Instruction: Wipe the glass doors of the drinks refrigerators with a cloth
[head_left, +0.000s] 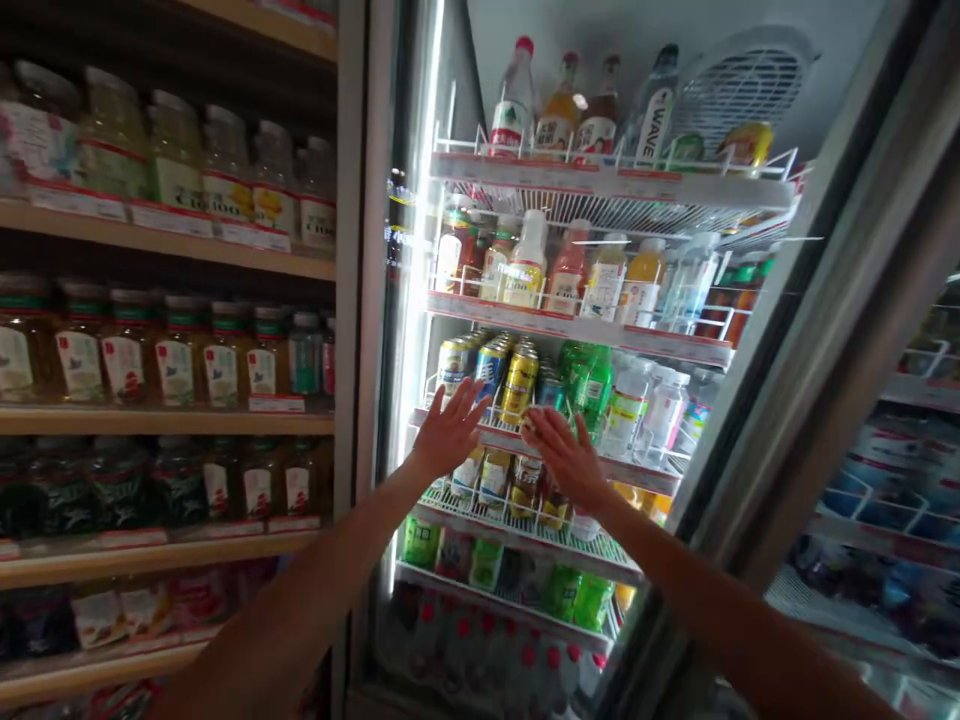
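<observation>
My left hand (452, 432) is stretched out with its fingers spread and nothing in it. It is raised before the third shelf of a lit drinks cooler, nearest the white-and-gold cans (454, 362) and the blue cans (491, 368). My right hand (564, 458) is to its right, in front of the same shelf's edge. Most of its fingers are bunched towards the left, and a small pale patch shows at their tips; I cannot make out what it is. Behind it stand gold cans (519, 385) and large green bottles (589, 380).
Juice bottles (529, 262) and soda bottles (512, 100) fill the upper cooler shelves (600, 182). A metal door frame (810, 400) borders the right side. Wooden shelves (165, 420) with rows of bottles stand at left. Red-capped bottles (487, 640) are at the bottom.
</observation>
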